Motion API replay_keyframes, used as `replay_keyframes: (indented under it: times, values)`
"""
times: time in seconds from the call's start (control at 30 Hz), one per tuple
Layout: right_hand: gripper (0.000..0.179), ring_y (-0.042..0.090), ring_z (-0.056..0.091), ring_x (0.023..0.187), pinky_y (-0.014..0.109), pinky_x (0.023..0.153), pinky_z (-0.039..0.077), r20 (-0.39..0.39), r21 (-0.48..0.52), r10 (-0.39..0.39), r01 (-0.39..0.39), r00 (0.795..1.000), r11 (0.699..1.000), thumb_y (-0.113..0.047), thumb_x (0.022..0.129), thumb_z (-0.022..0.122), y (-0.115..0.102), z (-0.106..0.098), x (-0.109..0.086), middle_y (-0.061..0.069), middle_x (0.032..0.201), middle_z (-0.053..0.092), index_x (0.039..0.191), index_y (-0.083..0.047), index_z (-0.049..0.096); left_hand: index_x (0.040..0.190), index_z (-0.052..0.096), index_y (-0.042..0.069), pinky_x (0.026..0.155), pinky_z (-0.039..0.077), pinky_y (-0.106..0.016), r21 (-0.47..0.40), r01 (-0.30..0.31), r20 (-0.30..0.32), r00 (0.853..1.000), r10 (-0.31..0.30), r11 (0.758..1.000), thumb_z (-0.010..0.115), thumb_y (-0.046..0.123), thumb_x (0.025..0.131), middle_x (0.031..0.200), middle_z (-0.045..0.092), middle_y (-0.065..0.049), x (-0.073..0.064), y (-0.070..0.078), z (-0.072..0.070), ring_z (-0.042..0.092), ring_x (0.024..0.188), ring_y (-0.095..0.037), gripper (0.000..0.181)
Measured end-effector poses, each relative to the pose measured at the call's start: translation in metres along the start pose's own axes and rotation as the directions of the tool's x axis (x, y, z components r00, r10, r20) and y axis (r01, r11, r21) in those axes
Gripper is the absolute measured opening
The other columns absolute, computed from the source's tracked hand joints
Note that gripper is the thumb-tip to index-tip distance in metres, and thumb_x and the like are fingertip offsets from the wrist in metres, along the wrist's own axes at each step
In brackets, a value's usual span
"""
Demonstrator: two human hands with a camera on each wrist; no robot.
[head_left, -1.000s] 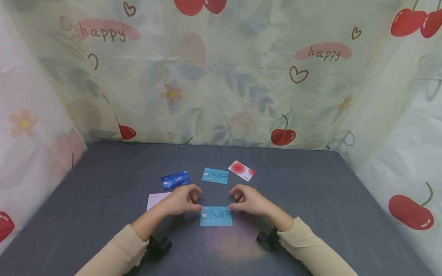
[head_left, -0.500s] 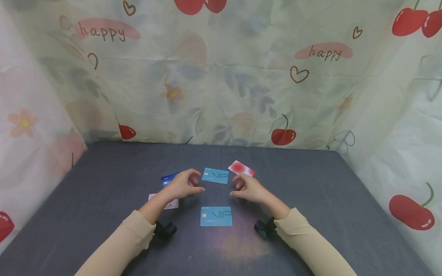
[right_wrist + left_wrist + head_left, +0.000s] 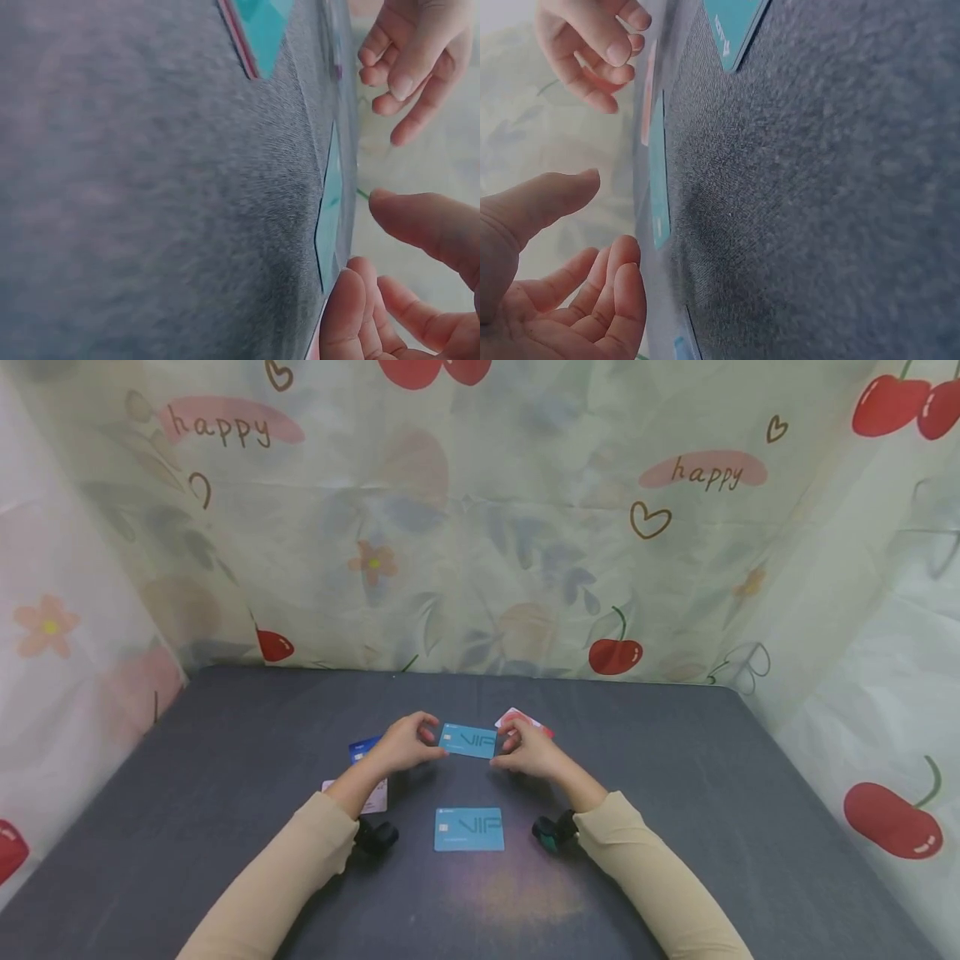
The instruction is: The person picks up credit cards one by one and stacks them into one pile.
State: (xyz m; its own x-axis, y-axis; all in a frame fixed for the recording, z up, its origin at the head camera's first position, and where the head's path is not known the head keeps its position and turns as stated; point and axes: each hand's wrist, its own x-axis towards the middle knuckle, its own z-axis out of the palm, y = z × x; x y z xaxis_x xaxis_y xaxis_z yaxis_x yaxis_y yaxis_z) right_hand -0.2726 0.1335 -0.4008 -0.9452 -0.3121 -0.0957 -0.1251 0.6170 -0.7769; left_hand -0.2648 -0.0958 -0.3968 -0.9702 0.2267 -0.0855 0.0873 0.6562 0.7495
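Observation:
A light blue VIP card (image 3: 468, 741) lies on the dark table between my two hands in the head view. My left hand (image 3: 407, 743) hovers at the card's left end, thumb and fingers apart with nothing between them. At its right end is my right hand (image 3: 531, 747), likewise holding nothing. Both wrist views show the far light blue card (image 3: 658, 176) flat on the cloth, with a gap to the fingers of the left hand (image 3: 585, 277) and the thumb of the right hand (image 3: 405, 277) raised. Nearer the person lies a second light blue VIP card (image 3: 468, 830).
A dark blue card (image 3: 362, 748) and a pale pink card (image 3: 377, 797) lie partly hidden behind my left arm. Behind my right hand is a red and white card (image 3: 516, 717). Patterned curtains (image 3: 480, 527) border the dark table (image 3: 247, 760).
Both hands have moved away from the near light blue card, forward to the ends of the far one. The near card stays in place.

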Motion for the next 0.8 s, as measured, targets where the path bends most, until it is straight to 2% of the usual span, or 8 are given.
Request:
replay_keyframes:
  times: [0.23, 0.47, 0.8]
  values:
    - [0.051, 0.013, 0.052, 0.062, 0.023, 0.057, 0.048, -0.008, -0.023, 0.045, -0.045, 0.999, 0.999, -0.007, 0.071, 0.078, -0.004, 0.0, 0.011, 0.006, 0.084, 0.051, 0.113, 0.0, 0.05, 0.128, 0.049, 0.001, 0.08, 0.047, -0.038, 0.027, 0.015, -0.021, 1.0, -0.014, 1.0, 0.072, 0.018, 0.08, 0.107, 0.06, -0.017, 0.011, 0.0, 0.005, 0.057, 0.093, -0.026, 0.055]
    - [0.058, 0.013, 0.052, 0.064, 0.023, 0.058, 0.049, 0.0, -0.05, 0.118, -0.118, 0.993, 0.992, -0.01, 0.07, 0.08, -0.003, 0.005, 0.02, 0.007, 0.088, 0.054, 0.119, 0.0, 0.049, 0.13, 0.047, -0.001, 0.079, 0.045, -0.038, 0.073, 0.01, -0.015, 1.0, -0.009, 0.997, 0.071, 0.016, 0.079, 0.104, 0.057, -0.016, 0.018, 0.002, 0.008, 0.053, 0.089, -0.025, 0.059]
    - [0.057, 0.014, 0.052, 0.067, 0.023, 0.057, 0.049, 0.002, -0.067, 0.154, -0.154, 0.988, 0.986, -0.005, 0.068, 0.08, -0.001, 0.008, 0.028, 0.01, 0.092, 0.055, 0.116, 0.001, 0.05, 0.132, 0.046, 0.001, 0.086, 0.043, -0.039, 0.105, 0.094, 0.017, 0.995, -0.097, 0.99, 0.074, 0.019, 0.078, 0.109, 0.056, -0.016, 0.032, -0.002, 0.015, 0.052, 0.094, -0.025, 0.064]
